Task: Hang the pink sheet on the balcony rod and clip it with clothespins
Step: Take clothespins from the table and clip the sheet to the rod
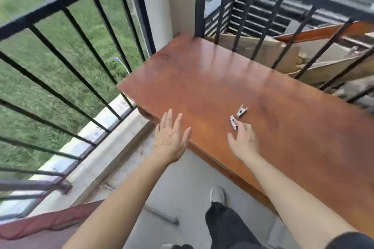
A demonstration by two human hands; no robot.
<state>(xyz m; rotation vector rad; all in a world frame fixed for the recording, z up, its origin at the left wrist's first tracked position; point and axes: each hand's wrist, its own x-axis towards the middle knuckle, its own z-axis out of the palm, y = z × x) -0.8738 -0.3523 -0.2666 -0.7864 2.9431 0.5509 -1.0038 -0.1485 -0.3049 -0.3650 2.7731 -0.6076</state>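
Far left is the black balcony railing, with grass beyond the bars. Low down in the left corner of my view there's a pinkish-red cloth, which I take to be the pink sheet. It's lying bunched below the railing, not on the rail, and it's too blurry to say more.

My left grip is palm down with the fingers straight and spread apart, holding nothing. It's over the near left corner of the worktop, fingertips just past the edge. I can't tell if it's actually resting on the wood.

The worktop is a glossy reddish-brown wooden top tucked into the balcony corner. Two small pale clothespins lie near its front edge, a bit right of that corner. The farther clothespin sits just beside the nearer clothespin, and they aren't touching.

My right grip is over the front edge, fingers loosely spread and clamped on nothing. The index fingertip is right at the nearer clothespin. Can't say for sure whether it touches.

Below, on the concrete floor, you can see my dark trouser leg and a light shoe. Behind the worktop's far edge is more railing, with cardboard on the other side.
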